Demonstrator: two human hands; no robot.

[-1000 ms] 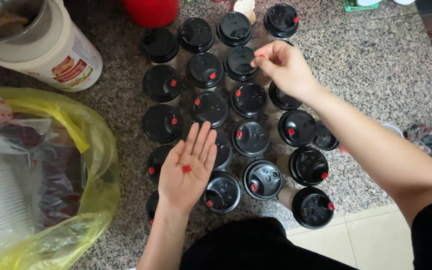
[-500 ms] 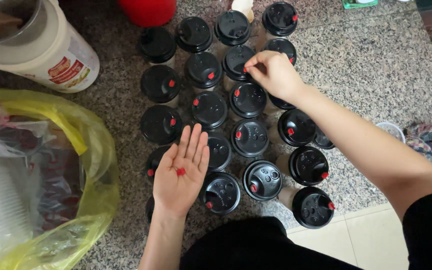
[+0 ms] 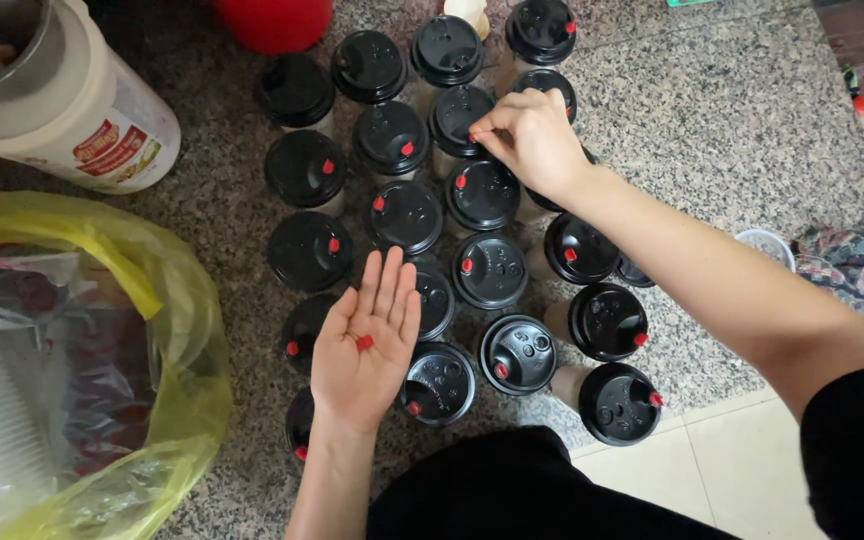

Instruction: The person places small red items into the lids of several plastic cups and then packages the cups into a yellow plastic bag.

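I count about 22 black-lidded cups [image 3: 490,270] on the granite, a few half hidden, so that's ±1. Loose red stoppers: two, one red stopper [image 3: 363,342] on the left hand [image 3: 362,350] and one at the right hand [image 3: 530,140] fingertips. One yellow plastic bag [image 3: 187,330]. One cream tub [image 3: 72,120]. One red container [image 3: 274,22]. One patterned cloth [image 3: 847,262]. One small clear cup [image 3: 764,242].

Soft, even indoor light falls from above, bright enough to show the speckled stone floor [image 3: 732,120] sharply, with only faint shadows under the arms. The black cup lids [image 3: 489,268] carry small pale glints, and the yellow plastic bag [image 3: 142,330] at the left shines with glare. The far left corner is dimmer, and the edges bend slightly.
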